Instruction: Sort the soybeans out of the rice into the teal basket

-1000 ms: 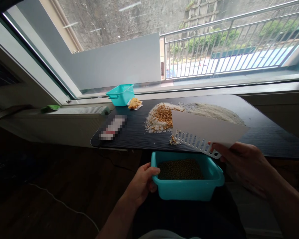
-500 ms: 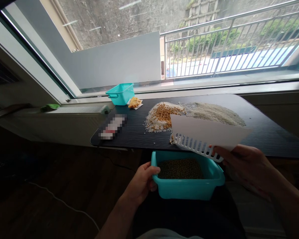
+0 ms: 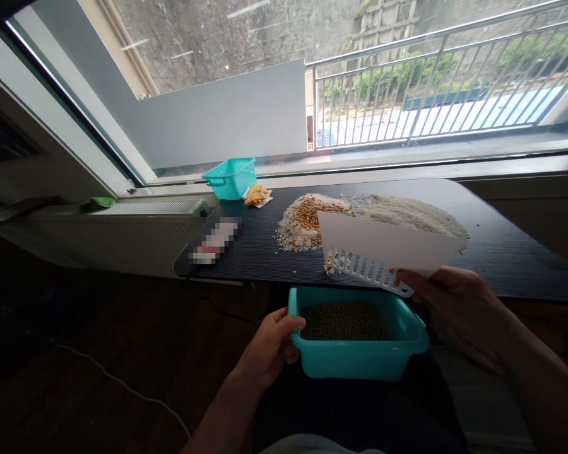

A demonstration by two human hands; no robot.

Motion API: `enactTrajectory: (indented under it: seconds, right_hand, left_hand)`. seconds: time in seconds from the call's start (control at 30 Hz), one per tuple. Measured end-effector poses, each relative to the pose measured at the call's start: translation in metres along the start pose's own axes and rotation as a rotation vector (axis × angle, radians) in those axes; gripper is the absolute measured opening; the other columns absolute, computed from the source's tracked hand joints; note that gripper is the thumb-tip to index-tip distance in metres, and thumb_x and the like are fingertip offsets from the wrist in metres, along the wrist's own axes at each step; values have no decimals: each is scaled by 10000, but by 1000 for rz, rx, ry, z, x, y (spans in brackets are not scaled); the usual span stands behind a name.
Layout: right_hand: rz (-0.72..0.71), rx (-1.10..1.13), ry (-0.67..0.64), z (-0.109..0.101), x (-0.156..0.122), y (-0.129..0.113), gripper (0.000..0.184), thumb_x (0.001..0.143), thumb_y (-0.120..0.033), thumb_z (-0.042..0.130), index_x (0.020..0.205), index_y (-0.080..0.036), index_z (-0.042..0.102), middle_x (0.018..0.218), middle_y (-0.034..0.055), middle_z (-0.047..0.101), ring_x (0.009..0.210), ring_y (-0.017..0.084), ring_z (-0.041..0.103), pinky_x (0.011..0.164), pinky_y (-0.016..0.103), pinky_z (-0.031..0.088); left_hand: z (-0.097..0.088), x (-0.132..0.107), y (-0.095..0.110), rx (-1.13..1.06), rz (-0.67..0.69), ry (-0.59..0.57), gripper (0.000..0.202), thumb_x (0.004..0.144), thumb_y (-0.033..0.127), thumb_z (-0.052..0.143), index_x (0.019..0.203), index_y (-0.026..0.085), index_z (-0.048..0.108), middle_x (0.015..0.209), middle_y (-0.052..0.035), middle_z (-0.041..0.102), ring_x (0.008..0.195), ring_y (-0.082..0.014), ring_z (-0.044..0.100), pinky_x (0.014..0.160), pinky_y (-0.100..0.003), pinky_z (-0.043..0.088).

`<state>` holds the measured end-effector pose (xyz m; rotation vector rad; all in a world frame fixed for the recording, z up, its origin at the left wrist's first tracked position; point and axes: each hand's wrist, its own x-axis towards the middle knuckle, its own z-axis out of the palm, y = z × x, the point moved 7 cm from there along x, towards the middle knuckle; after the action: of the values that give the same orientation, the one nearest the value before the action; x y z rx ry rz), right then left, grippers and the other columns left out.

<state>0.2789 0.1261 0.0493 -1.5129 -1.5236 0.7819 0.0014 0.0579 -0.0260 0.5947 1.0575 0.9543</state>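
My left hand (image 3: 280, 340) grips the left rim of a turquoise plastic tub (image 3: 355, 360), thumb over the edge. Small dark greenish beans (image 3: 343, 320) cover the tub's bottom; it sits below the table's front edge, above my lap. In my right hand (image 3: 447, 293) is a white flat slotted scraper (image 3: 390, 243), its row of slots facing down toward the tub. Behind it on the dark table lie golden kernels (image 3: 308, 211) within a ring of white grains (image 3: 291, 233). To the right spreads a wider heap of pale grains (image 3: 414, 213), partly hidden by the scraper.
A second turquoise tub (image 3: 231, 180) stands at the table's (image 3: 255, 252) back left, beside a yellowish snack on paper (image 3: 257, 195). A blurred-out flat object (image 3: 215, 241) lies near the left end. Behind runs a window; a radiator (image 3: 156, 208) is at the left.
My right hand has shifted slightly left and up with the slotted scraper, over the table's front edge. My left hand and the tub stay put.
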Motion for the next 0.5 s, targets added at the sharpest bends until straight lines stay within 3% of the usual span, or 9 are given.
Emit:
enactTrajectory:
  seconds: [0.5]
  right_hand:
    - [2, 23, -174, 13, -1, -8, 538, 608, -709, 726, 702, -185, 799, 666, 68, 731, 589, 213, 588, 519, 322, 495]
  left_hand:
    - [0, 1, 0, -6, 2, -4, 337, 597, 342, 800, 647, 201, 498, 423, 112, 393, 366, -37, 280, 378, -187, 196]
